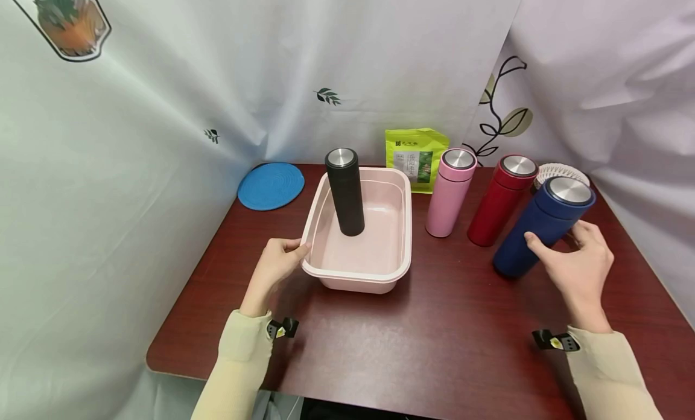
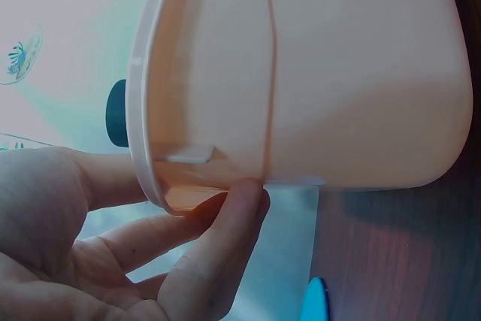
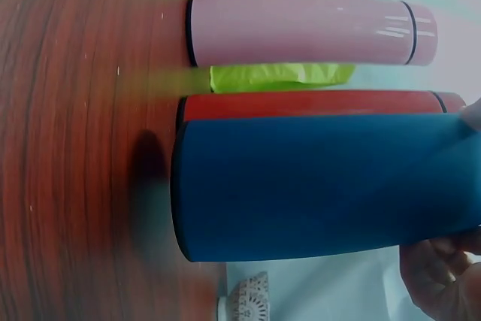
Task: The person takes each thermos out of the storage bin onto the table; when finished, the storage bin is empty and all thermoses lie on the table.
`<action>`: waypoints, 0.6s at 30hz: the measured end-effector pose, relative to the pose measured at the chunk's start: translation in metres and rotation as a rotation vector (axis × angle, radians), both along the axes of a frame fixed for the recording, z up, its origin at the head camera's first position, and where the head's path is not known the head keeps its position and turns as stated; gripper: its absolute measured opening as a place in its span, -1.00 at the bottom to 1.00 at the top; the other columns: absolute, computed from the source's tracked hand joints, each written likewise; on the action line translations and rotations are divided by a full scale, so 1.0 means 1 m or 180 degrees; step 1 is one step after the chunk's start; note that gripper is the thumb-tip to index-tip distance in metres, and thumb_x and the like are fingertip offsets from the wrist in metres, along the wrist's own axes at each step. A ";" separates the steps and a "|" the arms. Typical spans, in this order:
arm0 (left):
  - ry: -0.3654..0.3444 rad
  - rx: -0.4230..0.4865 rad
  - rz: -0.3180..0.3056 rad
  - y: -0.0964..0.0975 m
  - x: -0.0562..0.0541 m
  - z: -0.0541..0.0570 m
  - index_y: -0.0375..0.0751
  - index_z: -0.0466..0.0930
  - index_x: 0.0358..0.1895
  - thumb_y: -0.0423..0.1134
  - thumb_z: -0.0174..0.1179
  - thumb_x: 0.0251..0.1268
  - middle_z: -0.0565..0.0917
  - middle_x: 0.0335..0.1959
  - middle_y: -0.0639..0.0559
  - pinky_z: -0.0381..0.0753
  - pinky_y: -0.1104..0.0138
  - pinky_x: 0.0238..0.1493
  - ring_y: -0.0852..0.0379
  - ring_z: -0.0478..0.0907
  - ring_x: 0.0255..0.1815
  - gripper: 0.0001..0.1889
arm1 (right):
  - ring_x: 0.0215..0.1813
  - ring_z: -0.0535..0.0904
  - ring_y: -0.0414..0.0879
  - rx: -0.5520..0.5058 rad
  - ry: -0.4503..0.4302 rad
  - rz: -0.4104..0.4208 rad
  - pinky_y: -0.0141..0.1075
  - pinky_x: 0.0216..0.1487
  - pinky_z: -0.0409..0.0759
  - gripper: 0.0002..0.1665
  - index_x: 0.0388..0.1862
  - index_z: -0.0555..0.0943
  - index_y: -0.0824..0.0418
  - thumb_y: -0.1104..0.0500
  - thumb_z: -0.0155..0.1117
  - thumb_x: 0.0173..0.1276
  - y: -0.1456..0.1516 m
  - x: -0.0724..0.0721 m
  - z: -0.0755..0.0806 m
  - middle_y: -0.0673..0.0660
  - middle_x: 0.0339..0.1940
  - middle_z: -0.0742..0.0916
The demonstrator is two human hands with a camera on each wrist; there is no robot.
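Note:
My left hand (image 1: 276, 264) pinches the left rim of a pale pink plastic basin (image 1: 356, 277); in the left wrist view the thumb and fingers (image 2: 218, 253) lie on either side of that rim. Inside the basin stands a black thermos bottle (image 1: 347, 194) with a silver lid top. At the right, my right hand (image 1: 581, 269) grips a dark blue thermos bottle (image 1: 540, 230) around its upper body. Whether the blue bottle's base touches the table I cannot tell. Just left of it stand a red thermos bottle (image 1: 499, 203) and a pink thermos bottle (image 1: 448, 197).
A green packet (image 1: 415, 154) stands behind the basin and the pink bottle. On the back left of the dark red wooden table (image 1: 434, 347) lies a round blue mat (image 1: 271, 186). A white openwork basket (image 1: 561, 171) sits behind the blue bottle, partly hidden. Pale cloth hangs around the table.

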State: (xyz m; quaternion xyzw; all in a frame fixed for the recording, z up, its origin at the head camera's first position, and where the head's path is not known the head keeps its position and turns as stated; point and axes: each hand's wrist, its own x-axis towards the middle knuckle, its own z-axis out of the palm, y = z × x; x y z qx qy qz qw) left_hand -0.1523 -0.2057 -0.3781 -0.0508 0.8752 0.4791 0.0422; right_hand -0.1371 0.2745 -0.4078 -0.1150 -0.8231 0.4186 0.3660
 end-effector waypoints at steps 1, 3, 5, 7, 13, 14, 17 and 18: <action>0.0003 -0.0005 0.0000 0.000 0.000 0.000 -0.50 0.59 0.11 -0.22 0.18 0.36 0.69 -0.07 -0.39 0.63 0.33 -0.23 0.09 0.67 -0.28 -0.59 | -0.19 0.42 -0.58 0.0006 0.0002 -0.0013 -0.64 -0.18 0.32 -0.47 -0.04 0.74 0.17 0.12 0.61 -0.08 0.001 0.000 0.000 -0.44 -0.29 0.51; -0.0001 -0.0007 0.0005 0.001 0.000 -0.001 -0.49 0.59 0.11 -0.22 0.18 0.36 0.69 -0.07 -0.39 0.63 0.33 -0.23 0.09 0.67 -0.28 -0.59 | -0.18 0.40 -0.60 0.0036 0.0005 -0.0035 -0.63 -0.17 0.29 -0.46 -0.03 0.74 0.18 0.12 0.61 -0.09 0.004 0.000 0.000 -0.46 -0.30 0.49; -0.0003 -0.0022 0.0017 0.001 -0.001 -0.001 -0.47 0.59 0.12 -0.21 0.18 0.36 0.69 -0.06 -0.38 0.63 0.33 -0.22 0.09 0.67 -0.27 -0.59 | -0.17 0.38 -0.62 0.0086 0.0012 -0.0068 -0.62 -0.15 0.24 -0.44 -0.03 0.73 0.20 0.13 0.61 -0.09 0.008 -0.002 0.000 -0.49 -0.30 0.47; -0.0003 -0.0031 0.0021 0.001 -0.001 -0.001 -0.46 0.59 0.12 -0.20 0.18 0.36 0.69 -0.04 -0.37 0.63 0.33 -0.21 0.07 0.66 -0.25 -0.59 | -0.15 0.34 -0.64 0.0132 0.0014 -0.0117 -0.58 -0.10 0.20 -0.44 -0.03 0.73 0.21 0.14 0.61 -0.10 0.013 -0.004 -0.001 -0.51 -0.31 0.45; 0.0024 -0.0074 0.0030 0.002 -0.002 -0.001 -0.44 0.60 0.12 -0.19 0.17 0.37 0.69 -0.03 -0.36 0.63 0.28 -0.16 0.02 0.65 -0.17 -0.59 | -0.10 0.29 -0.66 0.0105 0.0019 -0.0242 -0.26 0.09 0.18 -0.45 -0.03 0.72 0.25 0.14 0.59 -0.08 0.023 -0.014 -0.002 -0.58 -0.36 0.43; 0.0026 -0.0079 0.0030 0.002 -0.001 -0.001 -0.44 0.60 0.12 -0.19 0.17 0.37 0.69 -0.03 -0.36 0.63 0.27 -0.16 0.02 0.65 -0.17 -0.59 | -0.10 0.28 -0.65 0.0085 0.0019 -0.0248 -0.20 0.12 0.19 -0.45 -0.03 0.72 0.25 0.12 0.59 -0.07 0.024 -0.015 -0.002 -0.58 -0.37 0.44; 0.0022 -0.0090 0.0032 0.002 -0.001 -0.001 -0.45 0.60 0.12 -0.19 0.16 0.38 0.68 -0.02 -0.36 0.63 0.26 -0.15 0.01 0.65 -0.16 -0.60 | -0.08 0.28 -0.64 0.0029 0.0006 -0.0256 -0.07 0.19 0.18 -0.43 -0.01 0.71 0.24 0.07 0.58 -0.04 0.025 -0.019 0.000 -0.59 -0.38 0.44; 0.0021 -0.0095 0.0028 0.002 -0.001 -0.001 -0.45 0.60 0.12 -0.19 0.16 0.38 0.68 -0.02 -0.37 0.63 0.25 -0.15 0.00 0.65 -0.16 -0.60 | -0.08 0.27 -0.63 0.0020 0.0006 -0.0261 -0.04 0.20 0.18 -0.43 -0.01 0.71 0.24 0.06 0.57 -0.04 0.026 -0.020 0.000 -0.58 -0.38 0.44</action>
